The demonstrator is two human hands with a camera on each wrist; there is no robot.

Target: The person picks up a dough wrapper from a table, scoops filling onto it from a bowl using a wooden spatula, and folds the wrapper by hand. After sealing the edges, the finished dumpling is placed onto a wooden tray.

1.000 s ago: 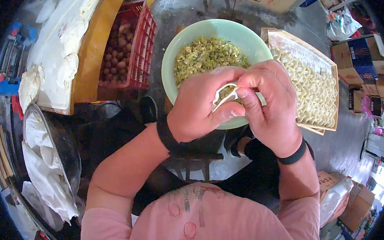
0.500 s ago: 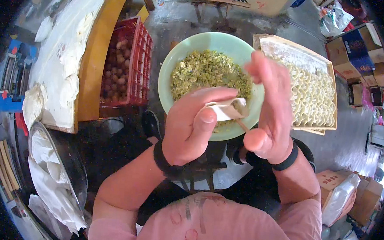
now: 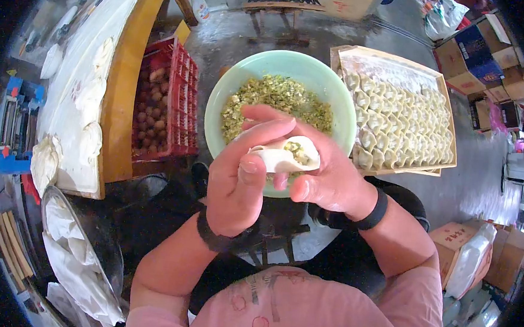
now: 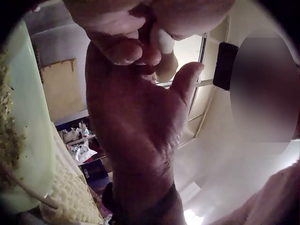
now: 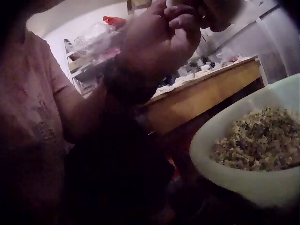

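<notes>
A half-folded dumpling (image 3: 276, 159), its white wrapper cupped around green-and-yellow filling, is held above the pale green bowl (image 3: 214, 103). My left hand (image 3: 234, 189) pinches its left end between thumb and fingers. From the other side my right hand (image 3: 328, 173) reaches behind the wrapper, fingers extended toward the left fingers and thumb straight, apart from the dough. Chopped filling (image 3: 278, 91) lies in the bowl, partly hidden by the hands. In the left wrist view the right palm faces the camera, and a thin stick (image 4: 28, 190) crosses the bowl's rim.
Right of the bowl, a wooden tray (image 3: 451, 118) carries rows of folded dumplings. A red crate (image 3: 185, 93) of round brown items stands at left, beside a floury table (image 3: 79, 56) with dough on it. A metal basin (image 3: 110, 244) with white cloth or paper sits at lower left.
One second ago both hands pinched the wrapper. The right hand then swung away, fingers straight, and has come back behind the dumpling. The left hand keeps hold, and the filling now shows at the opening.
</notes>
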